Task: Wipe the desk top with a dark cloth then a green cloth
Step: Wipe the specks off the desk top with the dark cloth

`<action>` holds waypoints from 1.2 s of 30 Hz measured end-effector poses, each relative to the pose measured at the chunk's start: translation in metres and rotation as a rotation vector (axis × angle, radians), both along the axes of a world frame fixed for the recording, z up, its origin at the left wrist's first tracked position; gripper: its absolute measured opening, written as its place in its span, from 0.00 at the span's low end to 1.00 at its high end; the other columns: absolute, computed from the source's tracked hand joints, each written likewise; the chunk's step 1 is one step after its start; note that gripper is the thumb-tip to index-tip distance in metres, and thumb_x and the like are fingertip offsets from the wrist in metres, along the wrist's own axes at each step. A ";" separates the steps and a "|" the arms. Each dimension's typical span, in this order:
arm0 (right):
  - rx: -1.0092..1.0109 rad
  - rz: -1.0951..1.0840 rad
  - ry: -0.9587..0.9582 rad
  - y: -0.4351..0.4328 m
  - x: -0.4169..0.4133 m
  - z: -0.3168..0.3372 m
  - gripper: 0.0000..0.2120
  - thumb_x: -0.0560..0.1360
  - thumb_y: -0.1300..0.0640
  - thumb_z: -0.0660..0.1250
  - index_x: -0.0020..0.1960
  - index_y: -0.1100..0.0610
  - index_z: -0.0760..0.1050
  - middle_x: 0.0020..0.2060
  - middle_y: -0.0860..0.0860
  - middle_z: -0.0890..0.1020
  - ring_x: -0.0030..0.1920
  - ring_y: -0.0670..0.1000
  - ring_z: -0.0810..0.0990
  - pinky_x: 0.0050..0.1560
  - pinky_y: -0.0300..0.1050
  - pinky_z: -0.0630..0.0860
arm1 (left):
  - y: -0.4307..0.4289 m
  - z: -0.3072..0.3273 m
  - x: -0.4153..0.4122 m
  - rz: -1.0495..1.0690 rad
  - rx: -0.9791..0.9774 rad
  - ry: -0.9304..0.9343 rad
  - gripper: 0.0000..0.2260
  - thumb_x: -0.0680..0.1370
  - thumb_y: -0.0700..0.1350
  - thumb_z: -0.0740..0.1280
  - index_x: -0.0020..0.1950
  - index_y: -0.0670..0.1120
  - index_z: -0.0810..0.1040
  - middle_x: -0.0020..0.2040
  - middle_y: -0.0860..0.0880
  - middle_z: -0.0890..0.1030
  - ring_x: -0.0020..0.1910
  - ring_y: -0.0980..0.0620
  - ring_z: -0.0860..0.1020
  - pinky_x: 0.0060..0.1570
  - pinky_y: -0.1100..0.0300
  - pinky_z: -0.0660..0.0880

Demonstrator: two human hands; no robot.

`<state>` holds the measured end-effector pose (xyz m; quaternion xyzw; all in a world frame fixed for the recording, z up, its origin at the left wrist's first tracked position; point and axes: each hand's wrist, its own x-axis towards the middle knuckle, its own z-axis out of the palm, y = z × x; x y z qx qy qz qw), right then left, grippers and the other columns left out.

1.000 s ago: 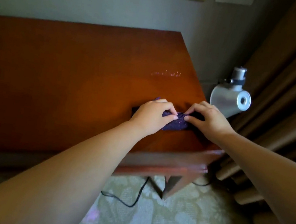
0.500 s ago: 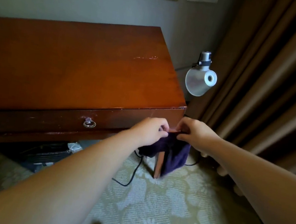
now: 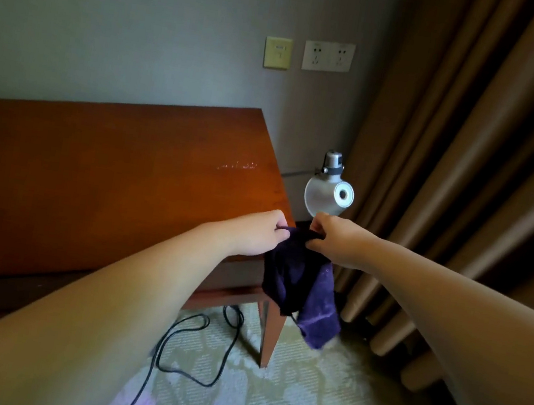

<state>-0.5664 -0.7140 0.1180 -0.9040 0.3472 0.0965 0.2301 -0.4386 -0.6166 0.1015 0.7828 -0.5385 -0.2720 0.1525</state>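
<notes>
A dark purple cloth (image 3: 301,287) hangs in the air off the front right corner of the brown wooden desk (image 3: 96,176). My left hand (image 3: 259,232) pinches its top edge on the left, and my right hand (image 3: 331,238) pinches the same edge on the right. The cloth droops below both hands, partly unfolded, in front of the desk's leg. A pale smear (image 3: 238,165) marks the desk top near its right edge. No green cloth shows in view.
A silver lamp head (image 3: 329,192) pokes out just right of the desk. Brown curtains (image 3: 472,163) fill the right side. Wall sockets (image 3: 327,57) sit above the desk. A black cable (image 3: 189,340) loops on the patterned carpet under the desk.
Both hands lifted the dark cloth off the desk top near its right edge and brought it past the front edge; it now hangs unfolding off the corner. The view has risen.
</notes>
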 end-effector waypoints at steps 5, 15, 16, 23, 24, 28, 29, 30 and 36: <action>0.117 -0.120 -0.046 -0.018 0.034 0.022 0.07 0.79 0.57 0.63 0.53 0.54 0.65 0.45 0.57 0.78 0.21 0.49 0.78 0.23 0.39 0.75 | -0.011 0.023 0.041 -0.012 -0.046 0.043 0.09 0.79 0.53 0.63 0.51 0.48 0.72 0.46 0.51 0.78 0.43 0.54 0.75 0.38 0.63 0.68; 0.025 -0.313 -0.053 -0.017 0.155 -0.066 0.23 0.78 0.60 0.63 0.69 0.59 0.58 0.67 0.59 0.62 0.66 0.63 0.70 0.64 0.54 0.68 | -0.047 -0.048 0.134 0.335 -0.016 -0.419 0.14 0.79 0.40 0.62 0.64 0.47 0.67 0.63 0.46 0.71 0.58 0.45 0.74 0.53 0.53 0.76; 0.004 -0.313 -0.030 -0.014 0.161 -0.077 0.26 0.79 0.55 0.62 0.72 0.58 0.54 0.70 0.60 0.59 0.69 0.63 0.66 0.68 0.55 0.64 | -0.052 -0.064 0.129 0.473 -0.052 -0.449 0.16 0.78 0.37 0.61 0.66 0.45 0.66 0.65 0.44 0.69 0.60 0.43 0.72 0.54 0.52 0.75; -0.323 -0.206 0.168 -0.022 0.185 -0.128 0.35 0.73 0.37 0.26 0.77 0.49 0.32 0.77 0.53 0.35 0.76 0.66 0.43 0.72 0.66 0.35 | -0.069 -0.125 0.126 0.537 -0.076 -0.341 0.33 0.76 0.55 0.33 0.78 0.40 0.46 0.79 0.42 0.44 0.78 0.45 0.43 0.72 0.53 0.36; -0.337 -0.231 0.145 -0.030 0.195 -0.130 0.33 0.75 0.37 0.29 0.77 0.48 0.33 0.77 0.53 0.36 0.76 0.67 0.43 0.72 0.66 0.35 | -0.077 -0.125 0.139 0.515 -0.088 -0.391 0.34 0.74 0.56 0.30 0.77 0.41 0.42 0.78 0.43 0.40 0.78 0.47 0.40 0.72 0.53 0.34; -0.372 -0.267 0.091 -0.063 0.237 -0.132 0.31 0.79 0.37 0.37 0.78 0.47 0.35 0.77 0.52 0.37 0.76 0.67 0.44 0.72 0.66 0.36 | -0.113 -0.124 0.184 0.486 -0.096 -0.460 0.33 0.75 0.56 0.34 0.77 0.42 0.40 0.78 0.44 0.37 0.77 0.48 0.38 0.74 0.52 0.36; -0.377 -0.266 0.089 -0.072 0.246 -0.133 0.31 0.79 0.37 0.37 0.78 0.47 0.35 0.78 0.52 0.37 0.76 0.67 0.44 0.72 0.66 0.36 | -0.122 -0.124 0.195 0.478 -0.090 -0.468 0.33 0.75 0.56 0.33 0.77 0.43 0.40 0.78 0.44 0.37 0.77 0.48 0.38 0.74 0.52 0.36; -0.379 -0.268 0.084 -0.081 0.255 -0.134 0.31 0.78 0.36 0.36 0.78 0.47 0.35 0.78 0.52 0.37 0.76 0.67 0.44 0.72 0.66 0.36 | -0.131 -0.125 0.205 0.477 -0.087 -0.473 0.33 0.75 0.57 0.33 0.77 0.43 0.39 0.78 0.45 0.37 0.77 0.48 0.38 0.74 0.52 0.36; -0.344 -0.280 0.065 -0.140 0.322 -0.130 0.33 0.77 0.34 0.36 0.78 0.46 0.35 0.78 0.52 0.38 0.76 0.66 0.44 0.73 0.67 0.39 | -0.190 -0.124 0.275 0.485 -0.090 -0.477 0.29 0.80 0.56 0.36 0.78 0.44 0.41 0.78 0.45 0.38 0.77 0.49 0.38 0.75 0.52 0.35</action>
